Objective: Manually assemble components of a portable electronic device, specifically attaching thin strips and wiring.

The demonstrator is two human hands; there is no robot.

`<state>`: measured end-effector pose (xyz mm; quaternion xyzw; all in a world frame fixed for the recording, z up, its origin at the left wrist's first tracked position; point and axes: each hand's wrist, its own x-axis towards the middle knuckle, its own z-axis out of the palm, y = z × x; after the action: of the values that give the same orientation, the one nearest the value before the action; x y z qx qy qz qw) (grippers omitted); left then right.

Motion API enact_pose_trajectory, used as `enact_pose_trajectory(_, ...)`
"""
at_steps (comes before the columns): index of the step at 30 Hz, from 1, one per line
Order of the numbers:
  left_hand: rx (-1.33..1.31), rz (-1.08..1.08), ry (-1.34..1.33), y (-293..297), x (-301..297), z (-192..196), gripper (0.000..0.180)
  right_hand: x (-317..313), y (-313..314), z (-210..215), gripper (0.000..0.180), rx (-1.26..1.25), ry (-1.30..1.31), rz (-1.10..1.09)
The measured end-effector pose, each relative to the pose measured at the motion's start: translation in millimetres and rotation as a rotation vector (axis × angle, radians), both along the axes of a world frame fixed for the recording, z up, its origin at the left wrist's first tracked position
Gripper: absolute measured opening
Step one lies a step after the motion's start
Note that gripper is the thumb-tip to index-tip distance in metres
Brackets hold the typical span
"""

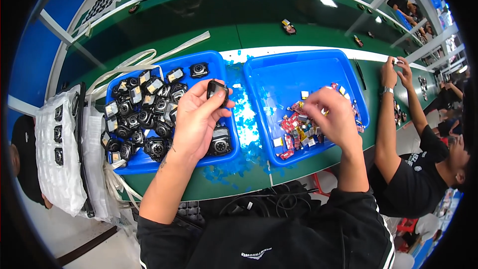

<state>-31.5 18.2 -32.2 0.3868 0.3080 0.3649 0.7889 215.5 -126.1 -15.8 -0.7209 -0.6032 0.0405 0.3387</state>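
A black smartwatch case [213, 87] is pinched between the thumb and fingers of my left hand [194, 119], above the right side of the left blue tray [220, 67]. That tray holds many black watch cases [147, 117], some showing round sensor backs and others pale rectangular parts. My right hand [336, 119] hovers over the right blue tray [279, 77] with its fingers curled in. Anything between those fingertips is hidden. Below it lies a loose heap of small red, yellow and white electronic parts [294, 129].
Small blue film scraps [244, 114] cover the green table between the trays. White strapping [129, 65] lies behind the left tray, with a plastic-wrapped tray stack [59, 154] beside it. Several watch units [288, 27] sit along the green line. A co-worker's arms [391, 114] reach in at right.
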Motion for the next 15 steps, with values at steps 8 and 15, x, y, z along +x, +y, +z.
enact_pose_trajectory(8,-0.007,-0.134,-0.018,-7,1,-2,0.015,-14,-12,-1,0.014,-0.232,-0.183,0.457)
enact_pose_trajectory(15,0.444,-0.16,0.168,-20,6,-3,0.029,-25,-1,7,0.011,0.037,0.591,0.134)
